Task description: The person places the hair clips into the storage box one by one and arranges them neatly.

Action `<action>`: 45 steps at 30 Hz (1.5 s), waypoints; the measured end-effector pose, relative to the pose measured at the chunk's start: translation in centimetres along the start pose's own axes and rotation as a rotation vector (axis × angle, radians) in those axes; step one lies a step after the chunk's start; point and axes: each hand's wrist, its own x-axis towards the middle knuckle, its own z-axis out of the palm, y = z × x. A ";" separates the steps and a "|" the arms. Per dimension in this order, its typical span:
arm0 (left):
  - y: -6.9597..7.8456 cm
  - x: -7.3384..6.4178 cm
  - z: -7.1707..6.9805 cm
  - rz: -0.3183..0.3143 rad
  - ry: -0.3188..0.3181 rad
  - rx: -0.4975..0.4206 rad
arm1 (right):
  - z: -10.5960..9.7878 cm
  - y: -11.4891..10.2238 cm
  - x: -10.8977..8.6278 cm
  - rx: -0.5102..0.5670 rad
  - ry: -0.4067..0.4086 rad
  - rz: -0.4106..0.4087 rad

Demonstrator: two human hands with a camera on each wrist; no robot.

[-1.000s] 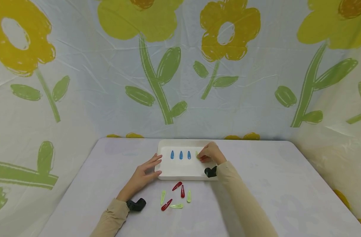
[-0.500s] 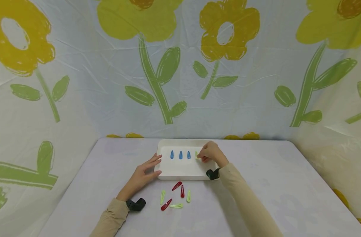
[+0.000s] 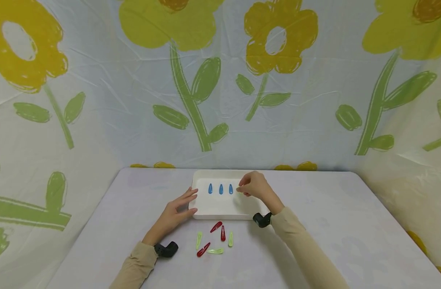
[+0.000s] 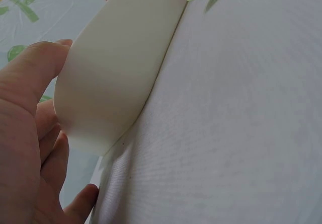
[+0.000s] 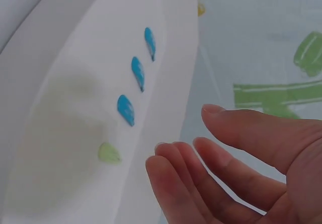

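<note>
My right hand [image 3: 258, 186] hovers over the right part of a white tray [image 3: 220, 208], thumb and fingers apart with nothing between them. Below it a light green hair clip [image 5: 108, 153] lies on the tray floor, seen in the right wrist view; in the head view the hand hides it. Three blue hair clips [image 3: 221, 189] stand in a row to its left. My left hand [image 3: 177, 210] touches the tray's left end with spread, mostly straight fingers. In the left wrist view its thumb [image 4: 43, 65] rests against the tray's outer wall.
In front of the tray, on the pale tablecloth, lie three red hair clips [image 3: 216, 226] and three light green hair clips [image 3: 230, 239], at mixed angles. A flower-printed sheet [image 3: 220, 132] hangs behind the table. Black wrist cameras [image 3: 166, 249] sit on both wrists.
My right hand has let go of the green hair clip and lifted off it, its fingertips shifting slightly left. My left hand and the loose clips have stayed put.
</note>
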 end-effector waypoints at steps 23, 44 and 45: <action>-0.5 0.0 0.0 0.005 -0.002 0.008 | 0.6 -4.0 -5.1 -0.018 -0.069 -0.612; -0.4 -0.1 0.2 0.020 0.005 0.013 | 4.1 -3.1 -9.4 -0.258 -0.298 -0.737; -0.4 -0.1 0.2 0.016 0.005 0.013 | 4.3 -3.1 -9.6 -0.269 -0.313 -0.726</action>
